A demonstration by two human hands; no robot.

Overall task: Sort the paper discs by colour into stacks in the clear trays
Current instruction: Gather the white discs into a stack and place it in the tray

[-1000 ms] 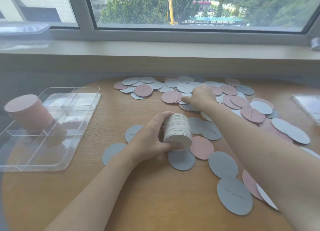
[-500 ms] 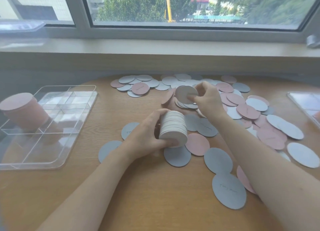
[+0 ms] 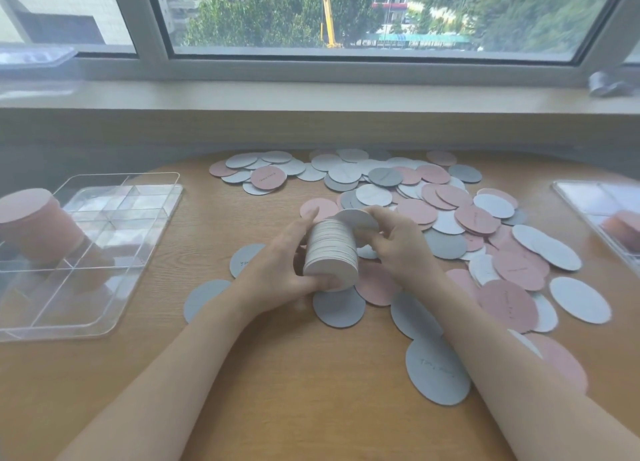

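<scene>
the left hand (image 3: 282,266) is gripping a white stack (image 3: 330,253) of discs, fingers curled round its side, holding it tilted just above the worktop (image 3: 277,391). the right hand (image 3: 398,242) is pinching a single white disc (image 3: 356,218) and holding it at the far end of the stack, touching it. loose discs (image 3: 450,225) in pink, white and grey are lying scattered and overlapping across the far and right part of the worktop, with several grey ones lying near the forearms. a left tray (image 3: 104,253), clear and split into compartments, is sitting at the left of the worktop, and a pink stack (image 3: 34,225) is standing in its far left part; which compartment cannot be told. a right tray (image 3: 595,201) is showing at the right edge, partly cut off, with something pink inside it. a window (image 3: 346,28) and its sill are running behind the worktop.
</scene>
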